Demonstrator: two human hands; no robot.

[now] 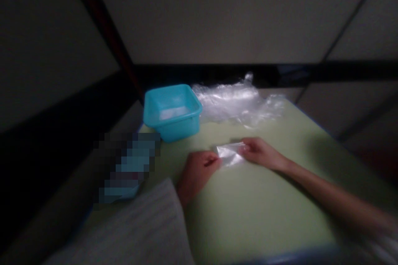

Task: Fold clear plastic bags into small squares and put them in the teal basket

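A small clear plastic bag [229, 154] lies on the pale green table [255, 215], held between both hands. My left hand [197, 170] pinches its left edge, fingers curled. My right hand [260, 152] grips its right edge. A grey sleeve covers my left forearm, while the right forearm is bare.
A turquoise plastic tub [172, 110] stands at the table's far left corner with something pale inside. A heap of clear plastic bags [239, 102] lies behind the hands at the far edge. A blurred-out patch [126, 167] sits at the left edge. Dim walls surround the table.
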